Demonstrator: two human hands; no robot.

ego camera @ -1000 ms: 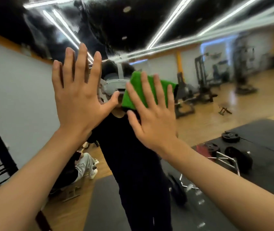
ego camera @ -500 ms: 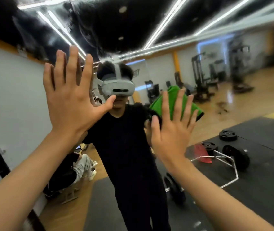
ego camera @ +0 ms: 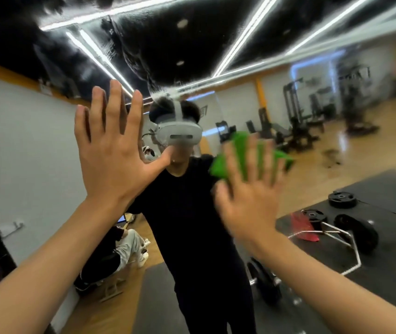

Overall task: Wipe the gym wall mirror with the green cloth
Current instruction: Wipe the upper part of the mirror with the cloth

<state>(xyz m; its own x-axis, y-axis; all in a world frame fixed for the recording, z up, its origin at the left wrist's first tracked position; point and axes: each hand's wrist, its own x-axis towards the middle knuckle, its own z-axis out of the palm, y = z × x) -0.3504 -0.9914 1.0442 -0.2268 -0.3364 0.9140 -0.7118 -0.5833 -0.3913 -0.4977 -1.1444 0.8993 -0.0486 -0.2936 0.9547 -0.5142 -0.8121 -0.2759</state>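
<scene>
Mirror [ego camera: 47, 165]: it fills the whole view, throwing back the gym, the ceiling lights and the person's own figure in black — the glass up top looks streaked and smeary, so I'd say plenty is left to wipe.
Floor in the glass: weight plates [ego camera: 341, 200] and a bar frame lie on the dark mat at the right, well clear of the work.
Left hand [ego camera: 115, 150]: flat and spread wide against the glass, holding nothing; it sits where it did a second ago, bracing.
Right hand [ego camera: 250, 191]: fingers fanned out, palm pressing the cloth to the glass rather than gripping it. It is blurred with motion.
Cloth [ego camera: 240, 150]: green, bunched under the right fingers, just right of the reflected headset [ego camera: 180, 133] — a second ago it covered the reflected face, then swept rightward and down.
Meaning: the stroke is travelling across the middle band; the upper streaks look untouched.
</scene>
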